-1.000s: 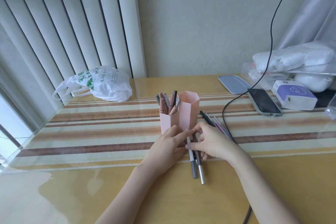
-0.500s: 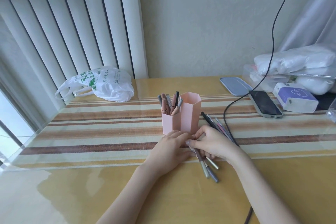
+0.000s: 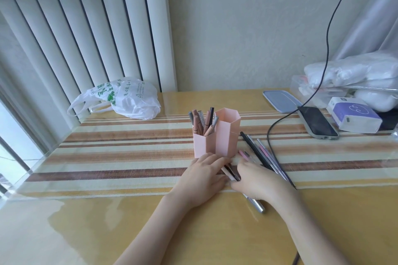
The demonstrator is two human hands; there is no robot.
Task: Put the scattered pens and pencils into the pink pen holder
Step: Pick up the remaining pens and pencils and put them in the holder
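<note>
The pink pen holder (image 3: pixel 226 135) stands mid-table with two hexagonal tubes; the left tube holds several pens and pencils (image 3: pixel 203 122), and nothing shows above the right tube's rim. Just in front of it, my left hand (image 3: pixel 204 178) lies palm down, its fingertips touching a few pens (image 3: pixel 230 173) that lie between my hands. My right hand (image 3: pixel 258 183) covers and grips that bunch; silver pen ends (image 3: pixel 257 205) stick out under its wrist. More loose pens (image 3: pixel 261 153), black, grey and pink, lie slanted on the striped mat to the right of the holder.
A black cable (image 3: pixel 270 135) runs down from the wall past the loose pens. A phone (image 3: pixel 316 123), a tissue box (image 3: pixel 355 117), a grey lid (image 3: pixel 280 100) and white bundles sit at the right. A white plastic bag (image 3: pixel 127 99) lies at the back left.
The bunch of pens under my hands has swung from pointing toward me to slanting down-right. My right hand has dropped flatter over it, and my left hand stayed beside the holder.
</note>
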